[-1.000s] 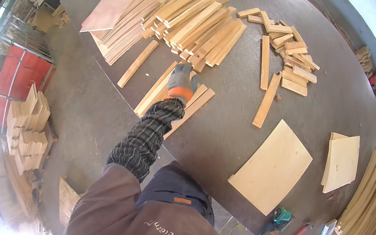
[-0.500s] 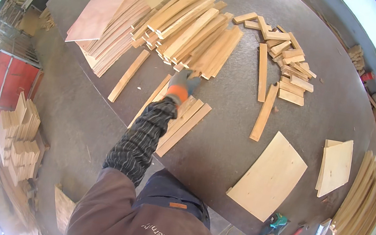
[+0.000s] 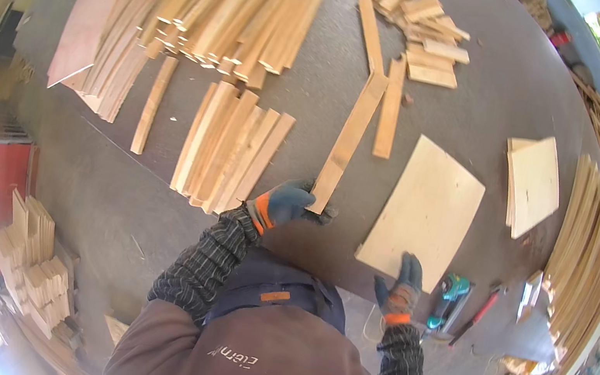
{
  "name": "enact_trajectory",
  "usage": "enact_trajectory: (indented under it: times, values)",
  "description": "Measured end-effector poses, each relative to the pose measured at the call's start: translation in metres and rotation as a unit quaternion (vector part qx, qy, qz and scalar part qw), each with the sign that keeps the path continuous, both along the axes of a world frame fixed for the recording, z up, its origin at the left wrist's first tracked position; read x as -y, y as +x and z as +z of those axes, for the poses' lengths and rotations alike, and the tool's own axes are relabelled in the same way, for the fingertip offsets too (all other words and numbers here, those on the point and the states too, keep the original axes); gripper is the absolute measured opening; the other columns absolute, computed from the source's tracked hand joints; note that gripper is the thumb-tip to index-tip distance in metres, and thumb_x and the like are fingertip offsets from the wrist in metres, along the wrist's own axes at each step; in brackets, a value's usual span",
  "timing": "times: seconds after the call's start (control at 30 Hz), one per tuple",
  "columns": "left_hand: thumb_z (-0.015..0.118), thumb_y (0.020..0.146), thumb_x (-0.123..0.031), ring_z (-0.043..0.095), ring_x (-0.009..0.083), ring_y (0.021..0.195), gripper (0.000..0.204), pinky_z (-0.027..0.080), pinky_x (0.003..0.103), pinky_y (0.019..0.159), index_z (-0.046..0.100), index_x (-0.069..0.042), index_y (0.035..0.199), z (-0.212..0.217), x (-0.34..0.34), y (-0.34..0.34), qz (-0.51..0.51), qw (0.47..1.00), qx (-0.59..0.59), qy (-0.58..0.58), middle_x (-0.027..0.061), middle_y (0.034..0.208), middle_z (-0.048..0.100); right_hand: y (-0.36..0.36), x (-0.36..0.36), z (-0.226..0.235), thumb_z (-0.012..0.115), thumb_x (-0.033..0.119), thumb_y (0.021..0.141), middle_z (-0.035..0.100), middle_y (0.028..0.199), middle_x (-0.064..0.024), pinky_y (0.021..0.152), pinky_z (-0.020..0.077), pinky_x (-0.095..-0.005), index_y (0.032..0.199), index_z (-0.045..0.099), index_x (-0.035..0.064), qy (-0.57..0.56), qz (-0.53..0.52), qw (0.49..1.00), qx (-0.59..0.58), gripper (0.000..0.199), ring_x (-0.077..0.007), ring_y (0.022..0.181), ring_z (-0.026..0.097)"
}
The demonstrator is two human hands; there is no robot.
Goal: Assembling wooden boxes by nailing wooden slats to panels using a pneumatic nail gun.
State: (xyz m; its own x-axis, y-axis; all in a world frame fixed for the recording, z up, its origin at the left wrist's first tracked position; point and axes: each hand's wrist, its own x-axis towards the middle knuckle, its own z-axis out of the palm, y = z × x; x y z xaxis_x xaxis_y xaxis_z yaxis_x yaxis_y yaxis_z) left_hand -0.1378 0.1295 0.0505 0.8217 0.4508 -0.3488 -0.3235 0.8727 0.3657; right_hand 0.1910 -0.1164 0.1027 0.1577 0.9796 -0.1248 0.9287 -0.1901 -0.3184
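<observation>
My left hand [image 3: 289, 203], in a blue glove with an orange cuff, grips the near end of a long narrow wooden slat [image 3: 349, 140] that lies on the dark table [image 3: 314, 96]. My right hand [image 3: 400, 284], gloved the same way, rests on the near corner of a pale plywood sheet [image 3: 426, 207]. Just left of my left hand, a fanned row of similar slats [image 3: 232, 147] lies flat. A second slat [image 3: 389, 107] lies beside the held one.
A big pile of slats [image 3: 226, 7] and plywood sheets [image 3: 93, 29] fills the far left. Short offcuts [image 3: 413, 17] lie at the far middle. Small plywood squares [image 3: 534, 185] and bent strips [image 3: 593, 242] lie on the right. A teal power tool [image 3: 450, 294] sits by my right hand.
My left hand left the fanned slats and moved right to grip the long slat's end. My right hand came up from the table's edge onto the plywood sheet. The view shifted.
</observation>
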Motion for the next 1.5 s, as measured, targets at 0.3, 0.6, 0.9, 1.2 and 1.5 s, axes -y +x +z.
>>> enact_trajectory:
  times: [0.3, 0.6, 0.9, 1.2, 1.5]
  values:
    - [0.055, 0.097, -0.004, 0.071, 0.0223, 0.109, 0.046, 0.058, 0.034, 0.096, 0.062, 0.008, 0.14, -0.05, 0.071, 0.098, -0.077, 0.953, -0.261, 0.136, 0.014, 0.123, 0.073, 0.008, 0.001, -0.045, 0.084, 0.052, 0.079, 0.043, 0.165, -0.0205, 0.125, 0.0297, -0.0614, 0.162, 0.043, 0.0096, -0.042, 0.038, 0.998, 0.028, 0.102, -0.0458, 0.153, 0.038]
    - [0.08, 0.094, -0.015, 0.069, 0.0186, 0.109, 0.064, 0.057, 0.031, 0.095, 0.057, 0.006, 0.15, -0.011, 0.084, 0.121, -0.091, 0.912, -0.326, 0.23, 0.0119, 0.128, 0.072, 0.024, 0.004, -0.069, 0.076, 0.059, 0.086, 0.051, 0.159, -0.0197, 0.122, 0.034, -0.0599, 0.159, 0.05, 0.0106, 0.038, 0.031, 0.998, 0.043, 0.09, -0.0442, 0.148, 0.045]
    - [0.083, 0.088, -0.014, 0.073, 0.0258, 0.098, 0.055, 0.058, 0.037, 0.088, 0.061, 0.004, 0.135, -0.018, 0.125, 0.137, -0.013, 0.714, -0.601, 0.36, 0.0185, 0.114, 0.075, 0.029, 0.012, -0.08, 0.072, 0.054, 0.091, 0.05, 0.16, -0.0181, 0.122, 0.0345, -0.059, 0.158, 0.051, 0.011, 0.036, 0.046, 0.997, 0.059, 0.083, -0.0425, 0.148, 0.047]
    - [0.075, 0.096, -0.019, 0.071, 0.0239, 0.106, 0.054, 0.056, 0.036, 0.091, 0.06, 0.001, 0.144, -0.027, 0.151, 0.14, 0.119, 0.738, -0.534, 0.395, 0.0175, 0.12, 0.074, 0.029, 0.011, -0.084, 0.067, 0.055, 0.094, 0.048, 0.162, -0.0195, 0.124, 0.0325, -0.0594, 0.161, 0.047, 0.008, 0.05, 0.051, 0.995, 0.063, 0.084, -0.0426, 0.151, 0.044]
    - [0.063, 0.104, -0.01, 0.069, 0.018, 0.11, 0.048, 0.057, 0.033, 0.098, 0.059, 0.0, 0.151, -0.035, 0.142, 0.128, 0.101, 0.913, -0.354, 0.173, 0.0099, 0.13, 0.07, 0.024, 0.01, -0.077, 0.066, 0.054, 0.095, 0.047, 0.162, -0.0204, 0.124, 0.0321, -0.0605, 0.161, 0.046, 0.0068, 0.038, 0.047, 0.997, 0.043, 0.084, -0.0437, 0.151, 0.043]
